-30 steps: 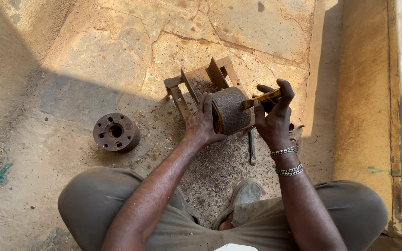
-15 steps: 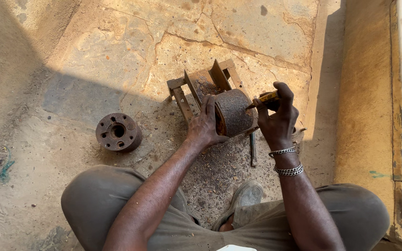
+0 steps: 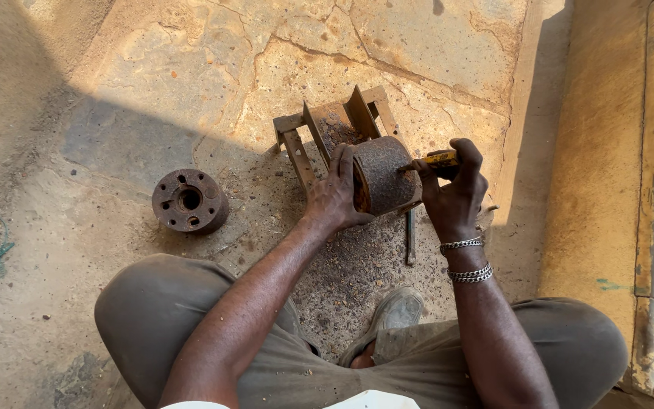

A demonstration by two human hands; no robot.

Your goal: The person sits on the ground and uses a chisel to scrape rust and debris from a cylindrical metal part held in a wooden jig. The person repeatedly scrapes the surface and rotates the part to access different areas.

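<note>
You sit on a stone floor (image 3: 153, 91), your left hand (image 3: 334, 198) wrapped around the near end of a rusty metal drum (image 3: 382, 176) that rests on a small metal stand (image 3: 297, 140). Your right hand (image 3: 454, 193) is closed tight on a yellow-handled tool (image 3: 439, 159), its tip now touching the drum's side, closer than a moment ago, so scraping looks under way. A rusty holed disc (image 3: 189, 201) lies well apart to your left.
</note>
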